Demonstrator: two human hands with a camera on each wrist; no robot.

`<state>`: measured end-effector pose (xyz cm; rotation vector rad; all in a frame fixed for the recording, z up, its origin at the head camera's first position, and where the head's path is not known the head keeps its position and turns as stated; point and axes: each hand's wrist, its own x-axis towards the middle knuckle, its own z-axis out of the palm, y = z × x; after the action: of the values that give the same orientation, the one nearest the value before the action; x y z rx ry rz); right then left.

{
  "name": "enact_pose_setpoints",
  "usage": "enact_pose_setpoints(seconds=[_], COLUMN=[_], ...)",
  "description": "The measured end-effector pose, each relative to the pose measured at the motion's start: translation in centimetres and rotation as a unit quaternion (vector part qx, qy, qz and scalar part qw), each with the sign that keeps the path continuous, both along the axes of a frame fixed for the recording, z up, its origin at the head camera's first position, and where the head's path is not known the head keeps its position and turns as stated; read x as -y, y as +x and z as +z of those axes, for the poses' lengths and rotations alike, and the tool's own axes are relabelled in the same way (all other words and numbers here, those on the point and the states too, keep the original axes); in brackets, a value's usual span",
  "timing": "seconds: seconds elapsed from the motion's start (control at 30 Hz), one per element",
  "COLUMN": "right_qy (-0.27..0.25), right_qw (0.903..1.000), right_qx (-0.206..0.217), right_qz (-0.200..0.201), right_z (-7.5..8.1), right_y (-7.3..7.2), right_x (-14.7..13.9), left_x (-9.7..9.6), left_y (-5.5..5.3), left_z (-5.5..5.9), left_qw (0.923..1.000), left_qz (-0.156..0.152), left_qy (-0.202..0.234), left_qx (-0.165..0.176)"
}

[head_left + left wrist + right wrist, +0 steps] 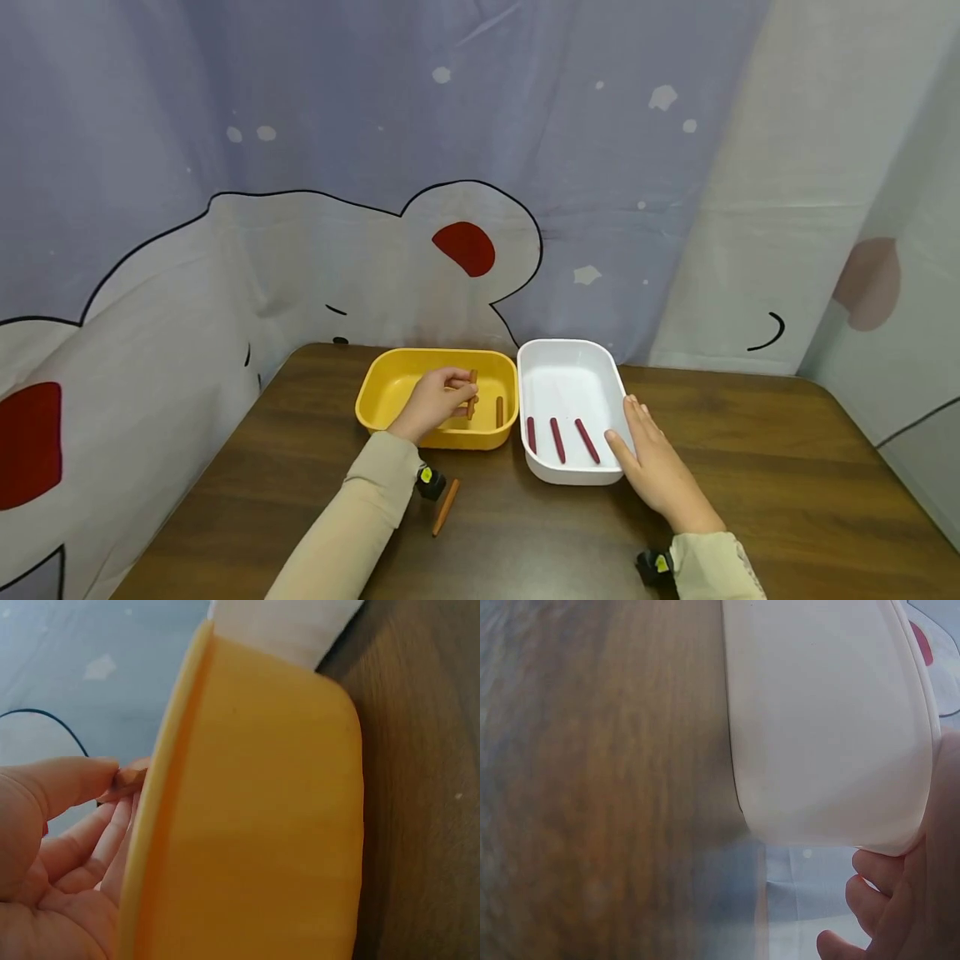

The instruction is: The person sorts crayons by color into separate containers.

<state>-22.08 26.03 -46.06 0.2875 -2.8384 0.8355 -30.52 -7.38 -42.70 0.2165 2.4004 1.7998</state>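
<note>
My left hand (433,403) pinches an orange-brown crayon (472,395) between thumb and fingers, holding it roughly upright over the yellow tray (390,387). In the left wrist view, the tray's side wall hides part of the fingers and most of the crayon. Another orange-brown crayon (499,412) is inside that tray at its right end. Against the right side of the white tray (573,375) rests my right hand (660,471), its fingers extended along the rim. Three dark red crayons (557,440) lie spaced apart in the white tray's near part.
The trays stand side by side near the back of the wooden table (525,550). One orange-brown crayon (446,507) lies on the table in front of the yellow tray, close to the left wrist. A printed curtain (600,167) hangs behind the table.
</note>
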Motion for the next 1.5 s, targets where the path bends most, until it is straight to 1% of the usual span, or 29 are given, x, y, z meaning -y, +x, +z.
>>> enact_pose_setpoints(seconds=[0.17,0.27,0.37,0.47,0.63,0.7,0.93,1.07,1.3,1.5], right_qy=[0.001,-0.001,-0.001,0.000,-0.001,-0.002,-0.005,-0.004,-0.004,-0.005], right_qw=[1.0000,1.0000,1.0000,1.0000,1.0000,1.0000,0.9999,0.9999,1.0000,1.0000], right_qx=[0.001,0.000,0.001,0.002,0.008,0.009,0.011,0.009,0.009,0.008], right_qz=[0.002,0.003,0.002,0.002,0.000,0.001,-0.001,0.000,0.002,0.003], right_z=[0.1,0.3,0.3,0.4,0.3,0.3,0.3,0.2,0.2,0.2], right_y=[0.0,0.1,0.2,0.2,0.1,0.1,0.1,0.1,0.1,0.3], right_x=[0.1,0.1,0.1,0.0,0.0,0.0,0.0,0.0,0.0,0.1], left_x=[-0.4,-0.6,-0.9,-1.0,-1.3,-1.3,-1.3,-1.2,-1.3,-1.3], left_y=[-0.9,-1.3,-1.6,-1.8,-1.7,-1.7,-2.2,-2.3,-2.3,-2.3], left_z=[-0.2,-0.4,-0.6,-0.8,-0.7,-0.7,-1.0,-1.2,-1.3,-1.5], left_qw=[0.9981,0.9959,0.9932,0.9899,0.9823,0.9782,0.9639,0.9588,0.9593,0.9546], left_qz=[0.021,0.023,0.025,0.026,0.032,0.032,0.021,0.021,0.018,0.011], left_qy=[-0.057,-0.085,-0.112,-0.139,-0.184,-0.205,-0.265,-0.283,-0.281,-0.296], left_qx=[-0.012,-0.021,-0.023,-0.017,-0.014,-0.014,0.002,0.010,0.028,0.032])
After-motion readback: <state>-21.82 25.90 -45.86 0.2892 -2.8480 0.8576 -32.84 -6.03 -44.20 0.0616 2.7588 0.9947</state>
